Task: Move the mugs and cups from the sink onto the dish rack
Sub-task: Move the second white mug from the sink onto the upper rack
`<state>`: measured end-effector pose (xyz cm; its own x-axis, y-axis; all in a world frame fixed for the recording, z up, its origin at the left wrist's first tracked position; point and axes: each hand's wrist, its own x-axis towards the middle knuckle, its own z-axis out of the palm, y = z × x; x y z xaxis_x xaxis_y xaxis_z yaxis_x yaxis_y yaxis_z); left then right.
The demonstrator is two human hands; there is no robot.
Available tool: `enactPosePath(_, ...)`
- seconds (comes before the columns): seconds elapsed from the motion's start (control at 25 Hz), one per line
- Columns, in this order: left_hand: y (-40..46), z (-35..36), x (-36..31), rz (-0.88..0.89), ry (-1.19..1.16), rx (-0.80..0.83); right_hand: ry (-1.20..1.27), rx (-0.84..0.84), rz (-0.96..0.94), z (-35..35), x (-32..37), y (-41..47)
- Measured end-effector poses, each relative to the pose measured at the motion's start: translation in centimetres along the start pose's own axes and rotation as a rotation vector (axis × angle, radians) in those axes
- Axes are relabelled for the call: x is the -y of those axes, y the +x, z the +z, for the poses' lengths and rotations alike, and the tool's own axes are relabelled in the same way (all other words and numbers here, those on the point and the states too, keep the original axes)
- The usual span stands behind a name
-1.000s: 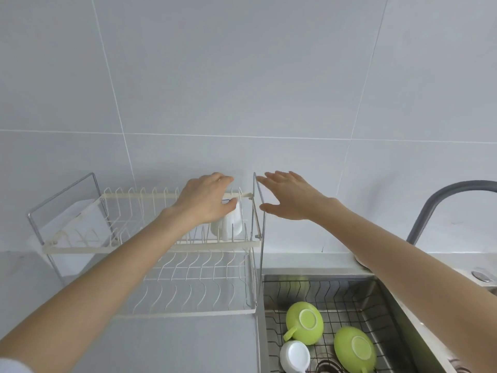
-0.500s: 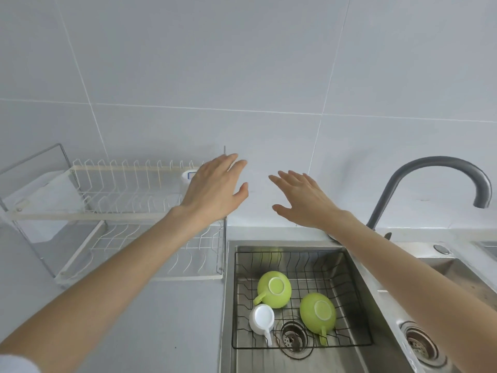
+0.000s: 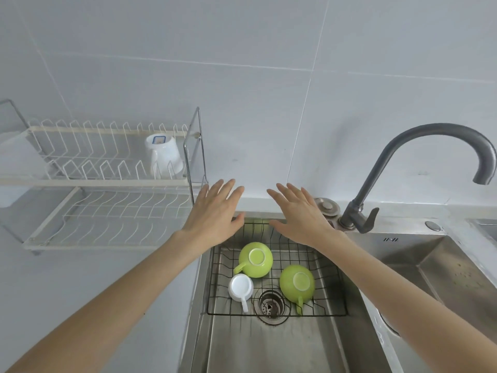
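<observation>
left hand (image 3: 212,216) flat, fingers spread, holding nothing | right hand (image 3: 298,215) same | both above far rim of sink (image 3: 269,345) | nearest: green mug (image 3: 255,259) below and toward me from left fingertips, bottom up, handle pointing left | white mug (image 3: 240,288), second green mug (image 3: 297,285) nearer me | dish rack (image 3: 107,181) to left

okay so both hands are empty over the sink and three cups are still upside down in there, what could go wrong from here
1. The white mug touches the nearer green cup; lifting one may knock the other.
2. All three, including the green cup by the drain, lie upside down on a wire basket, so a rim could catch.
3. The white mug on the rack fills the top tier's right end; crowding may tip it.
</observation>
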<state>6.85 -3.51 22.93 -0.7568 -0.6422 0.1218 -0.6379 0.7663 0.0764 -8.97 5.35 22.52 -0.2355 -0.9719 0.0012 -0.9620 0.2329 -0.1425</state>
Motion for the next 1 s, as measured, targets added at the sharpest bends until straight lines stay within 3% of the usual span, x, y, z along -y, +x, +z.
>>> enactPosePath(0.48,0.6,9.7,-0.3,-0.184,-0.298,0.333,0.078,0.215,0.016,8.9,-2.8,1.4)
enactPosePath(1.0,0.3,21.7,0.6,-0.299,-0.353,0.712,0.258,0.599,0.085,19.9,-3.4,3.2)
